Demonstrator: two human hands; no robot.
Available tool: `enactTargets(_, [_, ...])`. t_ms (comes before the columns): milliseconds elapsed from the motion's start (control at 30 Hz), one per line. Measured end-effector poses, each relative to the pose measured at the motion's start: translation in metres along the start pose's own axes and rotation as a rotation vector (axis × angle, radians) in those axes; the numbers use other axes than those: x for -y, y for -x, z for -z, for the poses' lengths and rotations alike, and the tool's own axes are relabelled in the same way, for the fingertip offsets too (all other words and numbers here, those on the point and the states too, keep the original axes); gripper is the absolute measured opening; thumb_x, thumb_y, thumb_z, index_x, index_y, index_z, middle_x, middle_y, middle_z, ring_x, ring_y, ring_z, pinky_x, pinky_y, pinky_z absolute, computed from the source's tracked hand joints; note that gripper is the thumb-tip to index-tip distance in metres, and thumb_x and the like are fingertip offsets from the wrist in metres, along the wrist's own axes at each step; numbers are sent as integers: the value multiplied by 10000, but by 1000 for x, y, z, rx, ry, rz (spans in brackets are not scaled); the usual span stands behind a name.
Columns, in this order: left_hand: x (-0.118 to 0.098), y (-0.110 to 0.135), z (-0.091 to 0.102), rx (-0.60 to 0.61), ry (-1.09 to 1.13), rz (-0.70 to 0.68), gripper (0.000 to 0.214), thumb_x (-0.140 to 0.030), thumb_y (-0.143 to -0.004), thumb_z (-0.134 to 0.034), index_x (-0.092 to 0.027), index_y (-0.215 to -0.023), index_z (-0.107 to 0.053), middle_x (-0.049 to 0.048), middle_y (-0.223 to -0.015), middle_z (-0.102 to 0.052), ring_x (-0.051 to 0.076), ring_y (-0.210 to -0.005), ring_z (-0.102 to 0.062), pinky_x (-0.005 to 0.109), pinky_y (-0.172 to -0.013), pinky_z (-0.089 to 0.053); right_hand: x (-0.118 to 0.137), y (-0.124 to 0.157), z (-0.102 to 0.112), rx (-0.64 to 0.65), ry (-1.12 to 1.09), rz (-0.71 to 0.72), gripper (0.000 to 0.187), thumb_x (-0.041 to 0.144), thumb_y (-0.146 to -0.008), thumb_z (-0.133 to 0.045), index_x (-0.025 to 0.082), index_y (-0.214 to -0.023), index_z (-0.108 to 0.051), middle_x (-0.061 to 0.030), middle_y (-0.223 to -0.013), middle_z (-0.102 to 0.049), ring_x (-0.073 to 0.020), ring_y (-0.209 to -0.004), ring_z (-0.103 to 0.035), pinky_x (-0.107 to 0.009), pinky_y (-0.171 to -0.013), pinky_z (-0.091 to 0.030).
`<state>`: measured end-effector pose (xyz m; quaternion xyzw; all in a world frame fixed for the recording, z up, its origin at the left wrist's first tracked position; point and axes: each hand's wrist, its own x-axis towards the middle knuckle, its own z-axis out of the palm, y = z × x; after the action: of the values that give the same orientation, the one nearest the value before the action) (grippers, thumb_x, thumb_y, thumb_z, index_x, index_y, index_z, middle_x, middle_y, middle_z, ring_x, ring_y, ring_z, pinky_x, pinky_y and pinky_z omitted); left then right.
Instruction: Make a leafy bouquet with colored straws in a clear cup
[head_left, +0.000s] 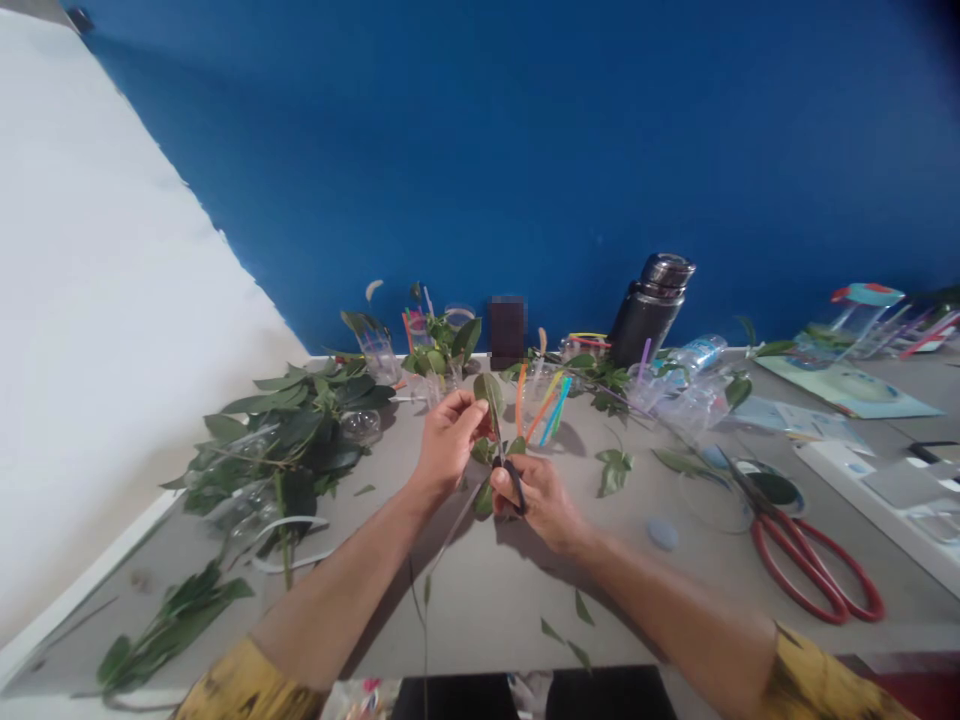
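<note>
A green leaf (487, 392) is pinched between the thumb and fingers of my left hand (451, 437), held up over the middle of the table. My right hand (541, 500) grips a small pair of scissors (513, 482) by dark handles, with the blades pointing up along the leaf. Several more leaves (484, 498) lie below and around the scissors, close to both hands. Just beyond my right hand stands a clear plastic cup (538, 410) with orange, yellow, blue and green straws.
Leafy branches (300, 420) are heaped on the left. A black flask (651, 310) leans near the blue wall (480, 150). Large red-handled scissors (810, 560) lie on the right, near a blue-grey disc (662, 533). Leaf scraps (581, 610) are scattered at the front.
</note>
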<state>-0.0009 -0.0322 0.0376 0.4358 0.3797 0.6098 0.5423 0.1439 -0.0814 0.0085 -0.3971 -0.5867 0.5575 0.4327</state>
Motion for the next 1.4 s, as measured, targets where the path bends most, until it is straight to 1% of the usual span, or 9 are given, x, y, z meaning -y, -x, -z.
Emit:
enactTargets(233, [0,0,1,-7,-12,6,417,-451,-696,-902,-196,-723,-574,-49,-650,-589,102,-600,-592,251,-641,-533,-9,-2,-1,-25,8,12,522,650,-820,-718,213,-559,-601,-19,-524,-609,-111,-485,-471,-236,-496,-361])
enactTargets(500, [0,-1,3,6,11,23,415,-464,-676,-910,-192,-732,-601,-36,-662,-624,121,-601,-624,251,-611,-535,-14,-3,-3,-53,-33,-54,471,602,-753,-772,204,-584,-586,-5,-525,-611,-101,-475,-491,-221,-482,-369])
enactTargets(633, [3,0,7,52,-32,44,412,-507,-715,-892,-191,-711,-627,-1,-658,-647,133,-601,-625,235,-561,-512,-12,-4,-3,-83,-20,-28,480,595,-756,-797,208,-581,-574,-1,-516,-607,-115,-481,-505,-221,-461,-398])
enactTargets(800, [3,3,8,125,-156,8,267,-351,-749,-882,-190,-665,-686,22,-632,-668,117,-574,-595,217,-567,-501,-11,-6,0,-137,18,-22,487,594,-733,-835,208,-594,-573,12,-511,-590,-111,-471,-494,-208,-428,-387])
enactTargets(933, [1,4,5,104,-170,27,205,-261,-732,-853,-188,-628,-692,26,-615,-674,116,-567,-587,213,-561,-496,-14,-8,0,-129,30,-61,479,580,-746,-811,207,-590,-555,15,-509,-587,-101,-441,-481,-205,-409,-368])
enactTargets(1100, [-1,3,5,76,-199,85,195,-275,-710,-834,-175,-627,-687,30,-625,-676,112,-572,-585,217,-569,-495,-16,-10,0,-126,18,-76,485,609,-749,-784,206,-600,-559,3,-530,-610,-95,-445,-465,-201,-415,-337])
enactTargets(1200, [-4,1,5,90,-205,84,195,-290,-698,-821,-172,-631,-680,30,-633,-677,117,-577,-593,228,-572,-502,-12,-9,2,-107,52,-40,491,621,-762,-758,199,-579,-587,-2,-531,-589,-90,-467,-427,-206,-428,-298])
enactTargets(1300, [-7,-2,6,78,-181,90,186,-289,-690,-802,-171,-648,-664,38,-654,-689,131,-605,-623,242,-592,-520,-7,-6,3,-93,78,-19,483,613,-792,-728,197,-580,-603,-4,-540,-586,-99,-489,-440,-213,-449,-318])
enactTargets(1400, [-7,-4,7,30,-177,85,192,-283,-658,-798,-172,-651,-641,23,-612,-666,133,-581,-621,251,-591,-521,-6,-4,4,-67,59,-23,492,622,-827,-707,195,-603,-613,-5,-556,-599,-107,-492,-475,-220,-471,-360])
